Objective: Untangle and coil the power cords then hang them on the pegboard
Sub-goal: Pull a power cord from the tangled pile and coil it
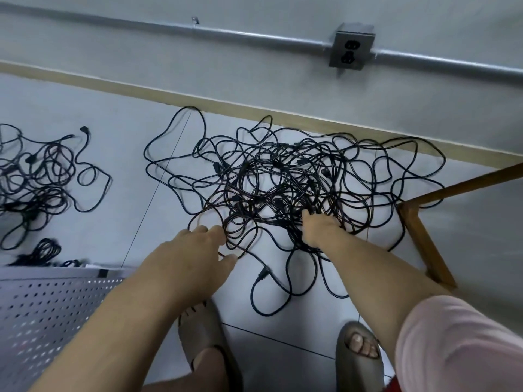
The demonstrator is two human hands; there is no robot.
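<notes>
Black power cords (246,176) in a sprawling tangle on the floor (113,137), perforated grey pegboard (42,312) to their left

Bare floor strip (127,171) open between big cord tangle (283,188) and smaller tangle (36,176) at left; pegboard (42,312) blocks near left, wooden frame (424,241) fences right side, wall (254,80) close behind

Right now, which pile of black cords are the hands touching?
The big tangle in the middle, near the wall. Both the left hand and right hand touch it; the smaller pile off to the left lies untouched.
</notes>
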